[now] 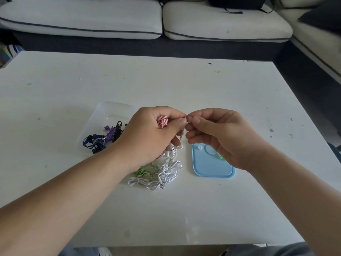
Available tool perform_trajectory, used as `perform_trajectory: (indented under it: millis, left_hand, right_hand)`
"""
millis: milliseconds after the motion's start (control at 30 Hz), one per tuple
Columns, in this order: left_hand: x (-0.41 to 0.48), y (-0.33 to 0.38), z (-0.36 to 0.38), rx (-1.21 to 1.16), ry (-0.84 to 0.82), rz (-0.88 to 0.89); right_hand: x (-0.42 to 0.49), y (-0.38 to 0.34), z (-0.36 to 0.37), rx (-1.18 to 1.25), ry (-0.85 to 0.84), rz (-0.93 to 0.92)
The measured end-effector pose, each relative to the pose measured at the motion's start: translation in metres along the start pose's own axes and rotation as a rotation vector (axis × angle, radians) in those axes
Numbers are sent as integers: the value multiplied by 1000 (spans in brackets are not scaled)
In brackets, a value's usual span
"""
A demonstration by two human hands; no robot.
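Note:
My left hand [149,133] grips a bundled red-and-white striped earphone cord [162,122] above the table, and its thumb and forefinger pinch the earbud end. My right hand [217,133] pinches a small white ear tip [189,119] right at that earbud, fingertips of both hands touching. A thin red cord [180,140] hangs down from the left hand. Below the hands lies a heap of white earphone cords [162,174] with a green one [141,171] among them.
A clear plastic tray [103,115] at the left holds dark blue, black and purple earphones [103,138]. A light blue lid [212,167] at the right carries a white ear tip [199,148] and green ear tips [221,157]. White table [166,85]; sofa [221,23] behind.

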State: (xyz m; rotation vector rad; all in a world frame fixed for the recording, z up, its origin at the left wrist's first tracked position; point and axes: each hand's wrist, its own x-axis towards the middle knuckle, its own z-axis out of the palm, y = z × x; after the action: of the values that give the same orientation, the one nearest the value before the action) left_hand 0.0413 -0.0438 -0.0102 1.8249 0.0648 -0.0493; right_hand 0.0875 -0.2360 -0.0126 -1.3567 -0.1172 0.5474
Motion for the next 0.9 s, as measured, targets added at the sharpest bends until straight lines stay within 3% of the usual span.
perform_trajectory:
  millis: [333, 500, 733, 900]
  left_hand:
    - [0, 3, -38, 61, 117, -29]
    - [2, -13, -94, 411, 267, -5]
    - [18, -57, -127, 620, 332, -243]
    - [28, -67, -131, 520, 272, -288]
  right_hand:
    - [17, 8, 28, -110, 163, 110]
    - [24, 21, 75, -195, 60, 136]
    - [39, 29, 116, -179, 33, 164]
    - [43, 30, 107, -178, 92, 190]
